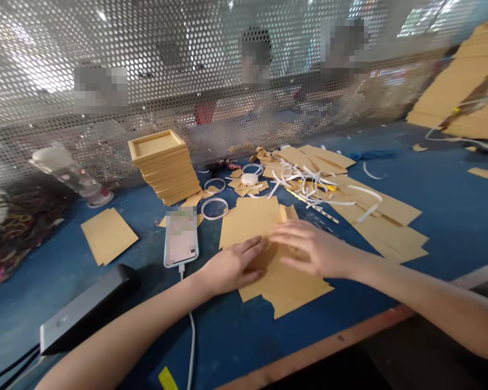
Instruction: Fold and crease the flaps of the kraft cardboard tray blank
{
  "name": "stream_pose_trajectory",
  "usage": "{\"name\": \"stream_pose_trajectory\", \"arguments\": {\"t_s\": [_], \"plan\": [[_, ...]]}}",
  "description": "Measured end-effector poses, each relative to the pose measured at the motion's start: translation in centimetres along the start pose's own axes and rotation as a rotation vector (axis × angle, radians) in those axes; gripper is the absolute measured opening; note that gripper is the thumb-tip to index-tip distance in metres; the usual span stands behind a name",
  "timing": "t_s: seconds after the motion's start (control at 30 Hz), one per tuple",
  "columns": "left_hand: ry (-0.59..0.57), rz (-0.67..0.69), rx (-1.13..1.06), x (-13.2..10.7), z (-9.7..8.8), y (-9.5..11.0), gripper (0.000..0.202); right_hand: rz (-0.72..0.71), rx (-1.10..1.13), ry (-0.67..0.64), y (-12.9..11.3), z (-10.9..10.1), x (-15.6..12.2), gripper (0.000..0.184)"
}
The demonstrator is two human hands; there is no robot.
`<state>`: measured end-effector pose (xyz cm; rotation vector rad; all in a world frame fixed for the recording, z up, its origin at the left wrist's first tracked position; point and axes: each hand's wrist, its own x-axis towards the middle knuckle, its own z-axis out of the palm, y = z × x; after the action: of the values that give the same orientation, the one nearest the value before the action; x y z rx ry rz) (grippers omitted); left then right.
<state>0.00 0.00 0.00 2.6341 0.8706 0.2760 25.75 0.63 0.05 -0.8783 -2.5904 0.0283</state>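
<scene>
Head view: both hands lie flat on a die-cut brown card blank [280, 281] spread on the blue worktable [451, 211], near its front edge. The left hand [231, 266] rests palm down on the blank's left part, fingers loosely spread and pointing right, gripping nothing. The right hand [309, 249] lies palm down over the blank's middle, fingers stretched out to the left, also open and pressing rather than holding. The fingertips of the two hands come close together above the card.

Just left of the left hand lies a smartphone [181, 238] face up, its screen blurred, with a white charging cable [192, 336] running toward the table's front edge. Behind the phone stands a stack of shallow card trays [165, 165], and beside it a ring of clear tape [214, 208]. Farther back lie white paper strips [309, 181] over more card sheets [386, 222]. A single card sheet [108, 234] lies well to the left, and a dark flat device [85, 311] sits at the near left. No brand, label or writing can be read anywhere.
</scene>
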Motion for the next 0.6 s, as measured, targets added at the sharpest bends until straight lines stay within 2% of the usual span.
{"name": "stream_pose_trajectory", "arguments": {"t_s": [0.07,0.13,0.23,0.37,0.47,0.6], "plan": [[0.015,-0.018,-0.009,-0.1,0.2,0.0,0.059,-0.065,-0.051,-0.011,-1.4,0.5,-0.4,0.049],[0.019,-0.019,-0.017,-0.1,0.2,0.0,0.06,-0.116,-0.108,0.002,-1.8,1.0,-0.5,0.042],[0.027,0.005,-0.007,-0.1,0.3,0.0,0.063,-0.2,-0.179,0.028,-1.2,1.2,-0.3,0.031],[0.093,0.028,0.112,0.1,0.3,0.0,0.067,-0.302,-0.176,-0.016,-0.3,0.7,-0.1,0.029],[0.112,0.022,0.176,0.1,0.3,-0.1,0.065,-0.306,-0.081,-0.038,0.3,0.2,-0.7,0.029],[0.07,0.076,0.159,0.1,0.0,0.1,0.058,-0.212,-0.027,-0.037,1.5,0.0,-2.0,0.033]]}}
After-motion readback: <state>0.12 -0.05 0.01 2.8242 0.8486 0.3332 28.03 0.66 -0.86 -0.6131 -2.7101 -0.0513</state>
